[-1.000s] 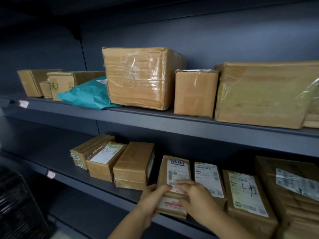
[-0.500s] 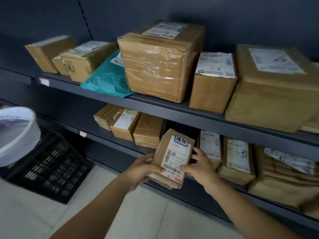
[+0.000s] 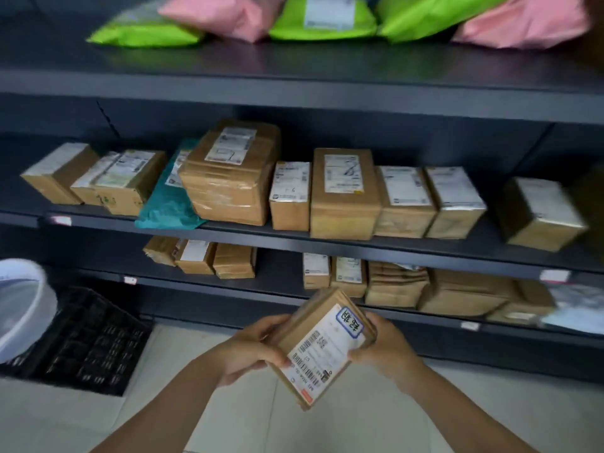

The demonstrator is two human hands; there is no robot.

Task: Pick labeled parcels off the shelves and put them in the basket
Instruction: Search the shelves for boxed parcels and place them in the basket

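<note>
A small brown cardboard parcel (image 3: 322,346) with a white barcode label and a blue-framed sticker is held tilted in front of me, off the shelves and above the floor. My left hand (image 3: 251,349) grips its left edge with curled fingers. My right hand (image 3: 380,349) holds its right side, thumb on the label. A white round basket (image 3: 23,308) shows partly at the left edge. Labeled brown parcels remain on the middle shelf (image 3: 343,191) and on the lower shelf (image 3: 349,273).
Dark metal shelving (image 3: 294,93) fills the view. Green and pink mailer bags (image 3: 323,18) lie on the top shelf, a teal bag (image 3: 170,204) on the middle one. A black plastic crate (image 3: 88,341) sits on the pale tiled floor below left.
The parcel has come off the lower shelf and toward me in both hands. The view rose and backed away, so the top shelf with the mailer bags came into sight.
</note>
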